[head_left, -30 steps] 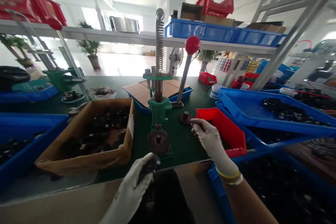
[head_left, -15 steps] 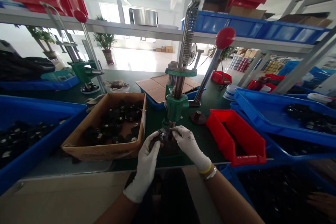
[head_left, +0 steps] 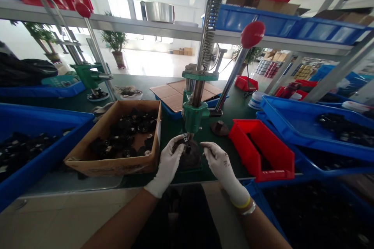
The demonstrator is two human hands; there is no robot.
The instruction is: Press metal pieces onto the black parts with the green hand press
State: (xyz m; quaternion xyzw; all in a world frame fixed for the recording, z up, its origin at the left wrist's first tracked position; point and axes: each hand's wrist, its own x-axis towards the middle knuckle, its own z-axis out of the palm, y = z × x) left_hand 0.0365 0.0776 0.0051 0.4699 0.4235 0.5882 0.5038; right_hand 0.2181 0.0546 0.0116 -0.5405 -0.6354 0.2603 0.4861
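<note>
Under the ram of the green hand press (head_left: 194, 116), my left hand (head_left: 169, 161), in a white glove, has its fingers closed round a small black part (head_left: 185, 138). That part is tilted above the dark press base (head_left: 190, 159). My right hand (head_left: 217, 161), gloved too, is to the right of the base, apart from the part. Its thumb and fingers are bent close together, and anything between the fingertips is too small to make out. The press lever with its red knob (head_left: 253, 34) stands raised.
A cardboard box (head_left: 113, 167) of black parts stands left of my hands, beside a blue bin (head_left: 84, 118). On the right are a red bin (head_left: 274, 171) and blue trays (head_left: 292, 116). A shelf (head_left: 187, 33) crosses above; a second press (head_left: 86, 76) stands back left.
My right hand has left the black part and moved right. My left hand has moved slightly up with the part, now tilted. A hand at the lower right edge has gone from view.
</note>
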